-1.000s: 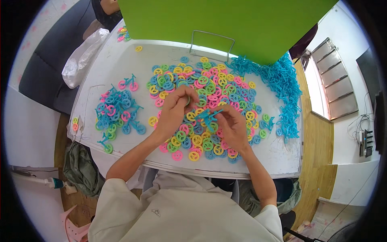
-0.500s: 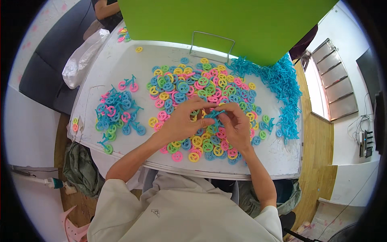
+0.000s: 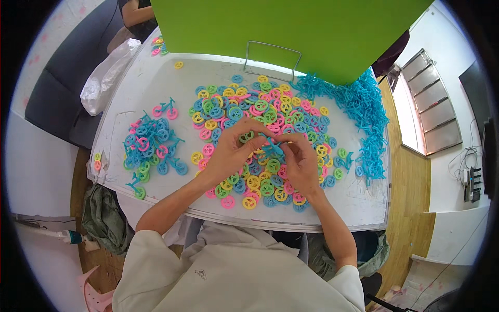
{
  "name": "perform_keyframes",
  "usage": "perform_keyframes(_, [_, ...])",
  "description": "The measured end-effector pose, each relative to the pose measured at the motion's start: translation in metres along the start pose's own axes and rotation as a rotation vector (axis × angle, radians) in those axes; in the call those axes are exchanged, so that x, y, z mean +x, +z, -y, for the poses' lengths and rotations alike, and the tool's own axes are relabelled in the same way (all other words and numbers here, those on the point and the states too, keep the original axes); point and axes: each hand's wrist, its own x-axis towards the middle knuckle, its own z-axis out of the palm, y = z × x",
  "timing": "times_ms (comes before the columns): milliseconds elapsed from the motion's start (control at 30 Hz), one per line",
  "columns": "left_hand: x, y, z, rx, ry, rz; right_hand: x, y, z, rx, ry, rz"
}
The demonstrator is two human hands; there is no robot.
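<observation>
Over the middle of the table, my left hand and my right hand meet with bent fingers around a blue plastic toy bicycle frame. Both pinch it between thumb and fingers, which hide part of it; whether a wheel is on it I cannot tell. Under and around my hands spreads a heap of small toy wheels in pink, yellow, green and blue. To the left lies a pile of toy bicycles, blue frames with coloured wheels on them. A mass of loose blue frames runs along the right edge.
A tall green panel stands across the table's far side, with a bent wire stand before it. A white plastic bag hangs at the left edge. Beyond it shows another person's arm. Dark sacks sit below the table.
Both hands have shifted slightly, and the blue frame has turned between my fingers, showing more of itself. The piles look the same.
</observation>
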Motion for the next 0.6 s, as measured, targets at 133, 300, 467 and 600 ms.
perform_keyframes(133, [0.0, -0.006, -0.003, 0.145, 0.315, 0.137, 0.003, -0.007, 0.005, 0.155, 0.204, 0.146])
perform_keyframes(300, [-0.001, 0.0, -0.009, -0.099, 0.006, 0.033, 0.014, -0.03, -0.009, -0.014, 0.08, -0.101])
perform_keyframes(467, [0.0, -0.002, -0.01, -0.126, -0.068, 0.0, 0.029, -0.097, -0.011, -0.408, 0.058, -0.473])
perform_keyframes(600, [-0.002, -0.001, -0.01, -0.141, -0.082, -0.028, 0.03, -0.139, -0.036, -0.68, 0.294, -0.521])
